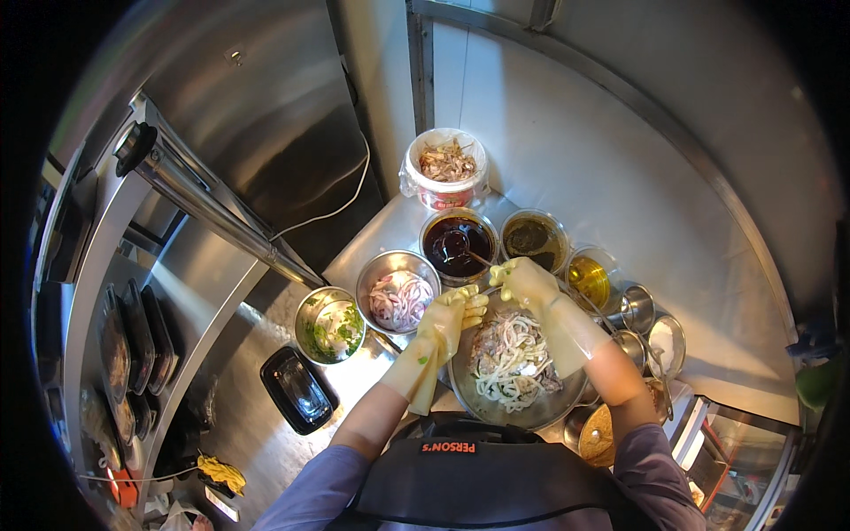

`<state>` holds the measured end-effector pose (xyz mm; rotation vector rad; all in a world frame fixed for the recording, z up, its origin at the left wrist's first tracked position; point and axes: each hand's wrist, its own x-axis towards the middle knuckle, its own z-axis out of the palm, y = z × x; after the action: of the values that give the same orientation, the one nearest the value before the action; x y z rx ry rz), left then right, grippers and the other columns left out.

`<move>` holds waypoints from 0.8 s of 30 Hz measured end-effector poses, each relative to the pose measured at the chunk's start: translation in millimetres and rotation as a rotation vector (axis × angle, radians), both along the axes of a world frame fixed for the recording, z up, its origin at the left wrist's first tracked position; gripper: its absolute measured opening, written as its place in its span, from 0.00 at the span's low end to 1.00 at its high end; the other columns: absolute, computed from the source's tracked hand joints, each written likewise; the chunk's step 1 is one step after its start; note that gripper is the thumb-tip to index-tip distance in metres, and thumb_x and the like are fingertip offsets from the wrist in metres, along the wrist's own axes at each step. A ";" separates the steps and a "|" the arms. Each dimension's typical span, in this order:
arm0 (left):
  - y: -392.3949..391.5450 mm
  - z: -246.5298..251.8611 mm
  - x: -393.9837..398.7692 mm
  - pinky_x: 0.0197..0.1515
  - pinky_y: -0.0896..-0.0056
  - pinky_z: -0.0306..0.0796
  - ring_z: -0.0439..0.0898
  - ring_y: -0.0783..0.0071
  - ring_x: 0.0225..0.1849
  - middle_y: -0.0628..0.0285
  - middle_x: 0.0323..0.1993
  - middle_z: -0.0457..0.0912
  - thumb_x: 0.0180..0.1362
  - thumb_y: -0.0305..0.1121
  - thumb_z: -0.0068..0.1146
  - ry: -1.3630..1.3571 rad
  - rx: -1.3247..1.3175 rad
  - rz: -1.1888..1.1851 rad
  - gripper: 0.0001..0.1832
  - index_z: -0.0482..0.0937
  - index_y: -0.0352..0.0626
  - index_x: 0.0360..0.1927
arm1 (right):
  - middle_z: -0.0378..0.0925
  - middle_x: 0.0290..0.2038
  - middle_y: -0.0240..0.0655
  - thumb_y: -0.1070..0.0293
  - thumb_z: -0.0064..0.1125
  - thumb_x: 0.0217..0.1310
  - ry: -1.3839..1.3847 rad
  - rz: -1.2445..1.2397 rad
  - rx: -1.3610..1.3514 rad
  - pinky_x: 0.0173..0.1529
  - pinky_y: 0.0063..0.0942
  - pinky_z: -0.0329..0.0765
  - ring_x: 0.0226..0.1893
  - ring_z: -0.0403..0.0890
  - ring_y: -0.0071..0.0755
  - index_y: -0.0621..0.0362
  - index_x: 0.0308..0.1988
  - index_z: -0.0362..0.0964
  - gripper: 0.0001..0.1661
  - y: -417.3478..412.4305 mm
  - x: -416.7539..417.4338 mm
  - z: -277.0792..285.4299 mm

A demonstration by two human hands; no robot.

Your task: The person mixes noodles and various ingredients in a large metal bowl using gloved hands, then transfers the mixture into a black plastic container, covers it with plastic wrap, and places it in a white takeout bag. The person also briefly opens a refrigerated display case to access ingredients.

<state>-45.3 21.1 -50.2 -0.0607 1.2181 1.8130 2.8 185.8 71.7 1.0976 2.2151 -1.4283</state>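
Pale yellow gloves cover both hands. My right hand [521,279] grips the handle of a ladle [479,257] whose bowl is in a tub of dark sauce [458,245]. My left hand [458,310] is held with fingers apart near the left rim of a large steel bowl [544,419]; I see nothing in it. Whitish strips mixed with shredded pieces and bits of green [514,362] lie in that bowl. Left of it stand a steel bowl of sliced onions [400,300] and a smaller one of chopped green herbs [332,325].
Behind the sauce stands a plastic-lined bucket of shredded food [446,162]. Tubs of greenish-brown sauce [533,240] and yellow oil [588,279] sit right of it. A white-powder container [666,345] is farther right. A black tray [299,390] lies at left, near a metal post [219,212].
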 end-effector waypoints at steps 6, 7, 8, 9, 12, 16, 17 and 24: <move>1.8 -0.9 0.6 0.45 0.70 0.79 0.84 0.69 0.39 0.55 0.44 0.85 0.74 0.30 0.39 0.009 -0.009 0.007 0.14 0.76 0.39 0.52 | 0.66 0.18 0.22 0.54 0.57 0.68 0.170 -0.123 -0.416 0.20 0.19 0.54 0.16 0.59 0.16 0.59 0.37 0.82 0.19 35.1 22.9 -7.8; 1.7 -1.2 0.0 0.45 0.70 0.79 0.84 0.68 0.39 0.55 0.44 0.85 0.74 0.31 0.40 0.017 -0.009 0.004 0.13 0.76 0.39 0.52 | 0.65 0.17 0.22 0.54 0.56 0.69 0.197 -0.134 -0.451 0.17 0.17 0.52 0.14 0.58 0.14 0.61 0.38 0.82 0.20 35.5 32.6 -2.7; 1.3 -2.3 -1.6 0.45 0.70 0.79 0.84 0.68 0.39 0.55 0.44 0.85 0.74 0.31 0.40 0.024 -0.009 0.000 0.13 0.76 0.39 0.52 | 0.65 0.16 0.22 0.55 0.55 0.70 0.225 -0.145 -0.485 0.15 0.15 0.49 0.12 0.57 0.13 0.62 0.39 0.82 0.20 37.0 42.8 1.4; 2.3 -2.3 -0.7 0.45 0.70 0.79 0.84 0.68 0.39 0.54 0.44 0.85 0.74 0.32 0.40 0.029 -0.009 -0.012 0.13 0.77 0.39 0.52 | 0.65 0.16 0.21 0.55 0.55 0.70 0.254 -0.165 -0.517 0.12 0.13 0.47 0.10 0.56 0.11 0.63 0.40 0.81 0.21 38.1 57.7 6.7; 0.5 -9.3 -4.3 0.41 0.75 0.78 0.83 0.73 0.36 0.59 0.40 0.84 0.74 0.32 0.42 -0.004 0.077 -0.034 0.12 0.77 0.40 0.49 | 0.65 0.15 0.20 0.54 0.55 0.70 0.218 -0.194 -0.465 0.13 0.13 0.46 0.11 0.55 0.10 0.62 0.41 0.81 0.21 23.1 104.8 39.8; 0.8 -15.1 -5.6 0.41 0.76 0.76 0.81 0.74 0.35 0.61 0.39 0.82 0.73 0.33 0.43 -0.043 0.138 -0.069 0.11 0.76 0.42 0.48 | 0.75 0.19 0.26 0.56 0.57 0.68 0.107 -0.138 -0.137 0.19 0.21 0.62 0.15 0.67 0.19 0.59 0.48 0.81 0.19 18.6 184.0 13.1; 2.6 -13.9 -4.2 0.38 0.78 0.74 0.78 0.76 0.33 0.65 0.36 0.81 0.74 0.34 0.41 -0.048 0.120 -0.058 0.11 0.77 0.43 0.46 | 0.80 0.23 0.30 0.59 0.57 0.67 0.102 -0.110 0.014 0.24 0.23 0.69 0.19 0.73 0.23 0.60 0.49 0.80 0.18 12.2 202.5 4.7; -0.3 -3.1 -4.1 0.40 0.79 0.74 0.75 0.79 0.32 0.66 0.35 0.79 0.74 0.36 0.43 -0.053 0.179 -0.085 0.11 0.76 0.43 0.45 | 0.85 0.38 0.44 0.68 0.56 0.66 0.283 -0.268 0.266 0.45 0.29 0.77 0.40 0.84 0.38 0.64 0.54 0.77 0.19 -37.4 298.7 -42.3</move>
<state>-49.5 20.7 -53.3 0.0436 1.0027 1.8268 301.5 148.4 29.5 1.3993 2.5964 -1.5043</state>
